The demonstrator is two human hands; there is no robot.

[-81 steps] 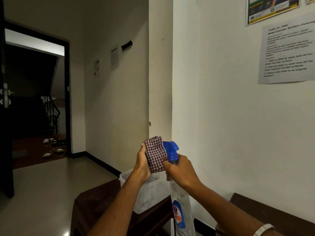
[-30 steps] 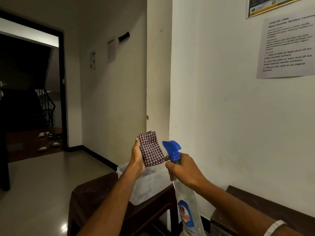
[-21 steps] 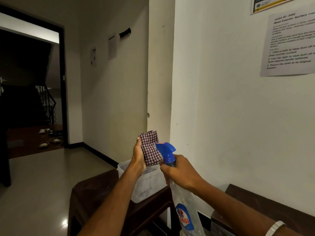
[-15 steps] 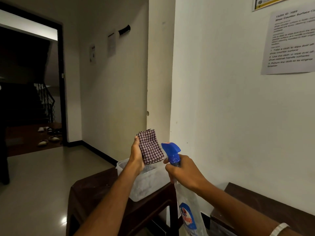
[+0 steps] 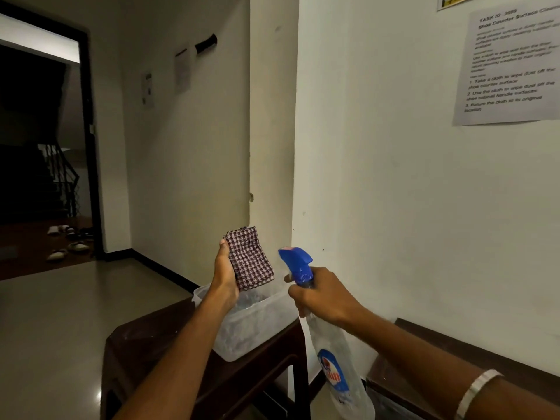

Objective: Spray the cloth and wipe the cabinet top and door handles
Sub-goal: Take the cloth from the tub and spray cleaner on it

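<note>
Both forearms reached up from the lower frame toward centre. The left hand (image 5: 225,275) was raised, fingers clamped shut. The right hand (image 5: 322,295), lower right of it, was fisted, index finger extended forward.

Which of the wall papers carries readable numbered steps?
The large sheet on the near wall, upper right; the papers down the hallway wall are too small to read.

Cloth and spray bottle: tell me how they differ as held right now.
The cloth is a folded checked fabric held upright in the left hand; the spray bottle is clear plastic with a blue trigger head, gripped at the neck by the right hand. The cloth is small; the bottle is longer and tilted. Both are held above the tub, nozzle facing the cloth.
</note>
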